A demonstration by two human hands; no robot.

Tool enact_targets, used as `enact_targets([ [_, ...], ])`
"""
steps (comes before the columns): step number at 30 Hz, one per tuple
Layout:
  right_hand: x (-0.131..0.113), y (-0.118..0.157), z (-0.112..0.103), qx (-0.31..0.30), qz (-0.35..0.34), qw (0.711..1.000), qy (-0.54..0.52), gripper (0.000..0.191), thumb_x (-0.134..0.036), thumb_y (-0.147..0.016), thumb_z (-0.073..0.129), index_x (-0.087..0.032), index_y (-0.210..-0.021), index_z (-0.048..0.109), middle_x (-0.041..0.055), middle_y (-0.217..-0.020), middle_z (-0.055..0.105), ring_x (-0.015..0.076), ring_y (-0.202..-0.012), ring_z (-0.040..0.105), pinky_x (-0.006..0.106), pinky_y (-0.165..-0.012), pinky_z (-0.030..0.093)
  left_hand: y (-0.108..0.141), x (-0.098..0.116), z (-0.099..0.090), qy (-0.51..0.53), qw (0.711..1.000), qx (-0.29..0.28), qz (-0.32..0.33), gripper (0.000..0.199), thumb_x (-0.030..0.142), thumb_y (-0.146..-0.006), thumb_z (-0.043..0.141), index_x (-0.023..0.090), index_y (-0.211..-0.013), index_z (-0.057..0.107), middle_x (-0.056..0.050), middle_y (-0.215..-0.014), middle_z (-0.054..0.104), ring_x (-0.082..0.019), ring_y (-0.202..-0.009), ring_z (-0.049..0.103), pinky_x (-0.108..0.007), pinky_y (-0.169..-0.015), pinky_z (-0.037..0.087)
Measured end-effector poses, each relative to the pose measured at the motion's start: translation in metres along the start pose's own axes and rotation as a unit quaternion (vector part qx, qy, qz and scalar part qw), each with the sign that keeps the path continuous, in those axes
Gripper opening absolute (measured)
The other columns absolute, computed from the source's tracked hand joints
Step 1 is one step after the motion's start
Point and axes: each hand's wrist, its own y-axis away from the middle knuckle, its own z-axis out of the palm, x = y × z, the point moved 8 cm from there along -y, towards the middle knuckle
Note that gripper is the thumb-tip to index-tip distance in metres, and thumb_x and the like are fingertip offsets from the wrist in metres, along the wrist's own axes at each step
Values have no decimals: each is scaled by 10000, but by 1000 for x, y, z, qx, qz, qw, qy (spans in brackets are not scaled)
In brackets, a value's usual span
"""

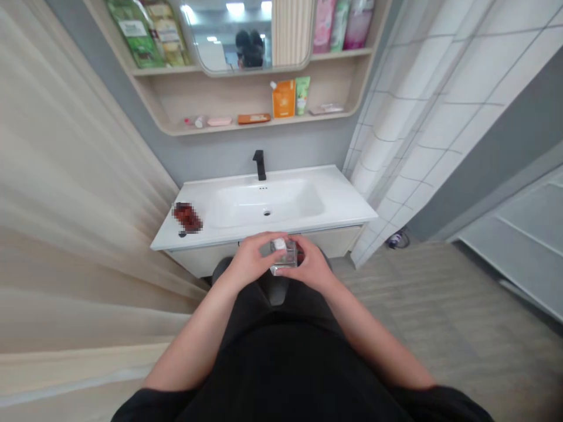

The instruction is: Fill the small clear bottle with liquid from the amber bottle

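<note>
Both of my hands are held together over the front edge of the vanity, around a small square glass bottle with a silvery top. My left hand grips the bottle from the left, its fingers across the top. My right hand wraps the bottle's right side, hiding its lower corner. A pixelated red object lies on the white countertop at the far left, out of reach of both hands' current grip.
A white washbasin with a black faucet stands ahead. Above it, a wooden shelf holds tubes and toiletries beneath a mirror. A beige curtain hangs left, a tiled-pattern shower curtain right.
</note>
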Motion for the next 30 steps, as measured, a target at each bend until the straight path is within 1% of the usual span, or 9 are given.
enact_targets([
  [4,0,2,1,-9,2,1000,-2,852,-539,-613,1100,-298,-1343,731,92,-1326,780,369,-1193,766,521,-1013,664,5,7,0,21,998,-51,42,445,346,-1080,649,275,-1506,759,-102,-1441,794,-304,-1331,758,-478,-1208,572],
  [8,-1,1,2,-13,-4,1000,-14,859,-527,-619,1099,-298,-1361,732,95,-1338,774,368,-1187,771,517,-1010,668,7,11,-5,-36,997,-28,59,502,360,-1049,729,305,-1547,729,-98,-1410,795,-307,-1305,757,-466,-1195,569],
  [12,-3,1,3,-19,-4,1000,-5,858,-527,-616,1102,-299,-1362,746,101,-1347,776,380,-1192,769,532,-1013,666,6,16,-3,-27,995,-51,85,461,312,-1144,528,310,-1567,712,-104,-1465,761,-277,-1360,726,-453,-1216,548],
  [15,-5,1,5,-32,-8,999,1,855,-525,-616,1102,-305,-1364,753,96,-1331,787,392,-1205,765,549,-1024,663,3,17,-4,-62,993,-50,83,436,341,-1102,629,297,-1520,747,-114,-1448,761,-300,-1345,725,-466,-1215,552],
  [17,-6,1,4,-28,-9,1000,5,868,-524,-615,1102,-302,-1376,749,97,-1339,787,396,-1222,761,550,-1034,660,1,16,-5,-89,992,-50,74,481,343,-1058,702,291,-1535,733,-118,-1451,757,-312,-1346,721,-477,-1224,550],
  [20,-4,0,4,-30,-9,1000,1,879,-523,-622,1102,-293,-1393,747,104,-1365,782,392,-1233,762,541,-1049,655,1,17,-3,-68,990,-78,95,519,275,-1089,600,298,-1602,673,-109,-1527,722,-299,-1417,688,-484,-1270,517],
  [22,-2,-1,5,-34,-9,999,-7,883,-521,-628,1100,-289,-1402,745,105,-1370,785,384,-1229,768,532,-1051,655,2,18,-2,-58,988,-93,106,532,275,-1091,595,299,-1620,652,-109,-1545,713,-301,-1434,677,-488,-1275,510],
  [25,2,-2,4,-34,-4,999,-14,903,-516,-628,1099,-281,-1419,733,109,-1377,785,375,-1222,772,511,-1023,668,1,15,-4,-86,988,-82,96,547,311,-1065,673,296,-1611,656,-110,-1509,734,-309,-1396,698,-487,-1244,537],
  [30,3,-2,6,-40,3,999,-33,903,-521,-626,1098,-268,-1412,733,111,-1376,786,361,-1202,780,483,-992,679,3,15,-6,-88,987,-82,111,578,218,-1073,578,291,-1645,612,-94,-1561,716,-288,-1422,693,-492,-1253,540],
])
